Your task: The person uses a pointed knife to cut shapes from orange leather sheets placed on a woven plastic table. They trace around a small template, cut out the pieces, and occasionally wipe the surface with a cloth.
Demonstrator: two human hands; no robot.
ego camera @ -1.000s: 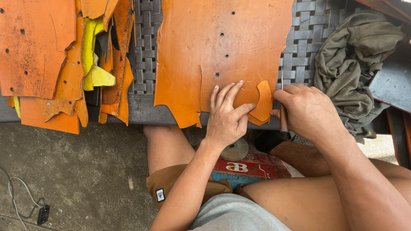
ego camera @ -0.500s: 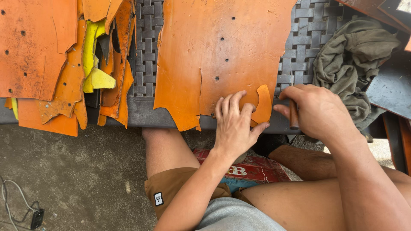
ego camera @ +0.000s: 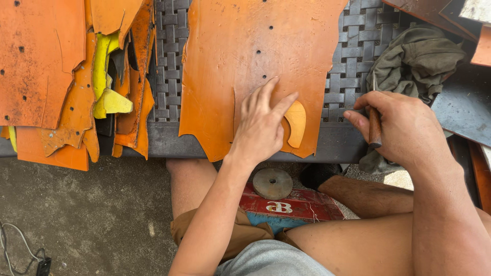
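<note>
A large orange leather sheet [ego camera: 255, 46] lies over a woven grey bench [ego camera: 358, 41]. My left hand [ego camera: 263, 122] presses flat on the sheet's lower part, fingers spread, beside a paler curved cut piece [ego camera: 296, 122] near the sheet's bottom edge. My right hand [ego camera: 404, 128] is off the sheet to the right, closed around a brown-handled knife [ego camera: 375, 128] whose thin blade points up.
A pile of orange and yellow leather scraps [ego camera: 76, 87] lies at the left. An olive cloth [ego camera: 414, 56] is bunched at the right by dark boards [ego camera: 460, 107]. Below the bench are a round metal disc [ego camera: 272, 183] on a red box [ego camera: 296, 207], my legs, concrete floor and a cable [ego camera: 20, 253].
My right hand has drawn away from the sheet to the right with the knife. My left hand stays pressed on the leather, and the curved cut piece now shows beside it.
</note>
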